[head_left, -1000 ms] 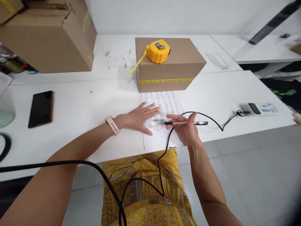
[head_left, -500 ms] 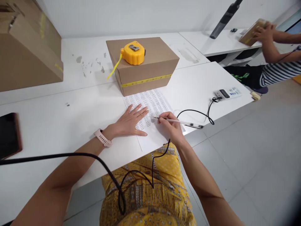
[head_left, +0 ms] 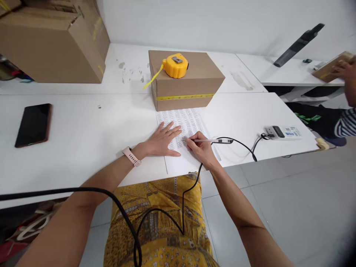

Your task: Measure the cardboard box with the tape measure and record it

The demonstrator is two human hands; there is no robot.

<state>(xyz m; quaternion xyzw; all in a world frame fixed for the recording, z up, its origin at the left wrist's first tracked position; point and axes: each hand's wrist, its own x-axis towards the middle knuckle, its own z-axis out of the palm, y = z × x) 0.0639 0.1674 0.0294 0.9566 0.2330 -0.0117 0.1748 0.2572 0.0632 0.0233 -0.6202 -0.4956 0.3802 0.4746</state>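
A printed sheet of paper (head_left: 191, 120) lies on the white table (head_left: 91, 126) in front of a small cardboard box (head_left: 189, 79). My left hand (head_left: 162, 141) lies flat on the sheet with its fingers spread, a pink watch on the wrist. My right hand (head_left: 201, 150) is closed round a silver pen (head_left: 211, 140), whose tip touches the paper among the printed rows. A yellow tape measure (head_left: 175, 65) sits on top of the box, its yellow tape running down and along the box's front.
A black phone (head_left: 33, 124) lies at the left and a large cardboard box (head_left: 55, 40) stands at the back left. A white device (head_left: 282, 132) with a black cable (head_left: 244, 144) sits near the right edge. Another person's hand (head_left: 343, 66) holds a box on a neighbouring table.
My right hand turned the pen from lying level above the sheet to tip-down on the paper. My left hand stayed flat. The view swung right, then back left.
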